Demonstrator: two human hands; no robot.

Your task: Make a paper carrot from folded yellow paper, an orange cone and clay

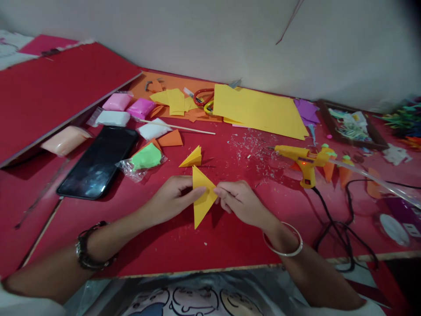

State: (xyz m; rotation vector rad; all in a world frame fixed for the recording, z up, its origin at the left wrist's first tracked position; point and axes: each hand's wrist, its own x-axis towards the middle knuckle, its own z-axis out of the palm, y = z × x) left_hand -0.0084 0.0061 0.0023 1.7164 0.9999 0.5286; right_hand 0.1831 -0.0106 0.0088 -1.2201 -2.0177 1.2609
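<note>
A triangle of folded yellow paper (pixel 201 206) is held between my two hands, just above the red table. My left hand (pixel 176 195) grips its left side, the thumb lying flat across the front face and the fingers hidden behind. At the right corner of the paper, my right hand (pixel 238 202) pinches the tip between thumb and fingers. Just beyond the paper stands a smaller folded yellow piece (pixel 192 158) with pointed ends.
A black phone (pixel 98 162) and packets of clay, one green (pixel 146 158), lie left. A yellow glue gun (pixel 305 164) with its light on rests right, its black cord (pixel 332 219) looped near the edge. Behind are yellow sheets (pixel 259 109) and red-handled scissors (pixel 202 96).
</note>
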